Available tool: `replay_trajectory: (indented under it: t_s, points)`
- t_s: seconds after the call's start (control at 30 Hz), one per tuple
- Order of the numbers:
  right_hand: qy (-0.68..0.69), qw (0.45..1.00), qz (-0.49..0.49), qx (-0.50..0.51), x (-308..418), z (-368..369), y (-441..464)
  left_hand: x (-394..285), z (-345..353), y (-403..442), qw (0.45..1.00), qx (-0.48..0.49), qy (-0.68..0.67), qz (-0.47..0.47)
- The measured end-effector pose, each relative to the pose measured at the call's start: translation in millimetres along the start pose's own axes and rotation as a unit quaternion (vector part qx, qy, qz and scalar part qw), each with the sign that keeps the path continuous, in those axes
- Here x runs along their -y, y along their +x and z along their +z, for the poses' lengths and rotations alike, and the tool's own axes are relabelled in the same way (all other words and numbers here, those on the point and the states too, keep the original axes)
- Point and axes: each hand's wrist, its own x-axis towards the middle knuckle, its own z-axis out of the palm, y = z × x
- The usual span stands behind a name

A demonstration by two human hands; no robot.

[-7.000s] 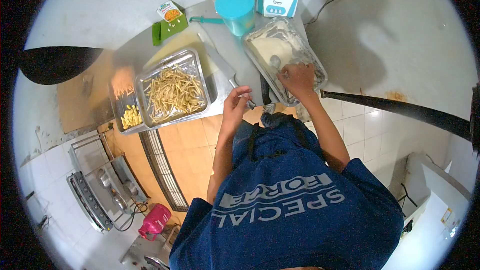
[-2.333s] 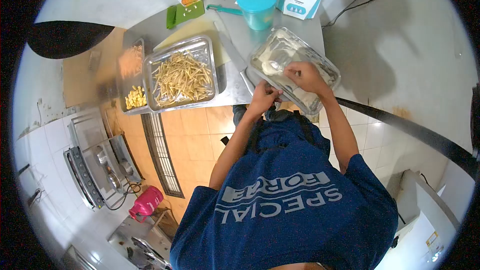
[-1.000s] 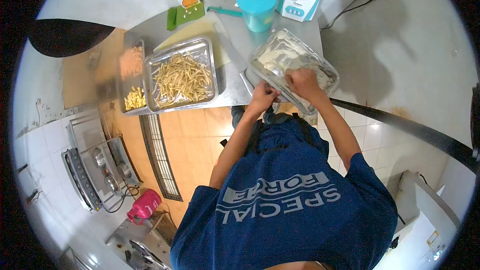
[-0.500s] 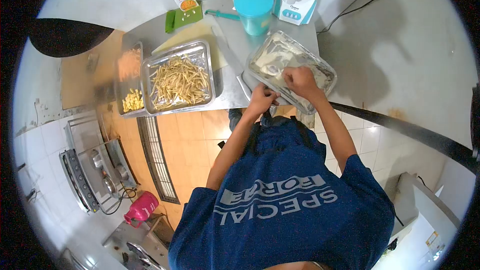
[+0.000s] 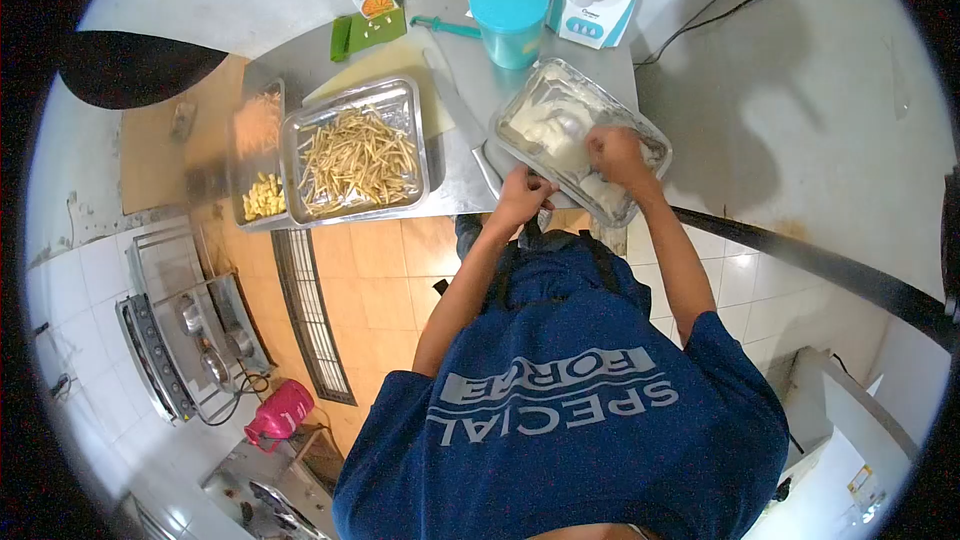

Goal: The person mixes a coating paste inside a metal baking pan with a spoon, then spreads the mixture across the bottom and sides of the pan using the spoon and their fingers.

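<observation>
My right hand [image 5: 615, 153] is closed round the handle of a spoon [image 5: 572, 127], whose blurred bowl lies in pale, creamy batter [image 5: 545, 120]. That batter is in a clear rectangular tray [image 5: 655, 132], its inner walls smeared white. At the tray's near left edge, my left hand [image 5: 527, 198] has its fingers pinched on the rim. A large knife [image 5: 455, 100] rests to the left of the tray. Further left, a metal tray [image 5: 421, 135] holds a heap of thin, pale brown strips [image 5: 358, 160].
Behind the batter stand a lidded turquoise tub [image 5: 508, 15] and a white blender [image 5: 592, 15]. Orange shreds [image 5: 257, 125] and yellow pieces [image 5: 264, 197] share a tray at the left. A green packet [image 5: 375, 28] lies at the back. The metal table's front edge [image 5: 455, 210] is near my body.
Over the last half second my right hand has shifted slightly right, with more of the spoon's bowl showing. Since the oldest frame, my left hand has moved right onto the batter tray's rim.
</observation>
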Motion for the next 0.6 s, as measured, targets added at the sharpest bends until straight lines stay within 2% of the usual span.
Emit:
replay_trajectory:
  t_s: [0.07, 0.1, 0.17, 0.23, 0.3, 0.37, 0.4, 0.43, 0.5, 0.53, 0.57, 0.6]
  points:
    - [0.127, 0.986, -0.057, 0.092, 4, 5, -4, -10, 1, 3, 1.000, 0.005, 0.022, 0.007]
    - [0.125, 0.986, -0.058, 0.093, 7, -1, -3, -6, 2, 4, 1.000, -0.001, 0.010, 0.006]
    - [0.154, 0.988, -0.011, -0.002, 11, -12, 2, 4, 2, 6, 1.000, -0.011, -0.006, 0.005]
    - [0.129, 0.990, -0.044, 0.033, 9, 3, -2, 8, 1, 9, 0.999, 0.007, -0.035, 0.038]
    - [0.100, 0.990, -0.077, 0.061, 7, 4, 2, 6, 0, 11, 1.000, 0.002, -0.016, 0.015]
    - [0.225, 0.967, -0.083, 0.081, 9, -3, 6, 5, 0, 9, 1.000, -0.005, -0.001, -0.012]
    - [0.195, 0.977, -0.087, -0.001, 12, -12, 10, 2, 0, 8, 1.000, 0.000, 0.000, -0.004]
    - [0.194, 0.977, -0.090, 0.002, 10, -6, 11, -2, -1, 6, 1.000, 0.004, 0.002, 0.005]
    - [0.001, 0.995, -0.098, 0.008, 4, 13, 10, -2, -1, 7, 1.000, 0.007, 0.006, 0.001]
    - [0.070, 0.988, -0.116, 0.072, 11, 11, 8, -7, 0, 9, 1.000, 0.013, 0.010, -0.002]
    - [0.064, 0.988, -0.124, 0.071, 14, 6, 11, -9, 1, 7, 1.000, 0.006, -0.009, 0.017]
    - [0.118, 0.986, -0.098, 0.071, 25, -6, 9, -8, 1, 9, 1.000, 0.008, -0.018, 0.006]
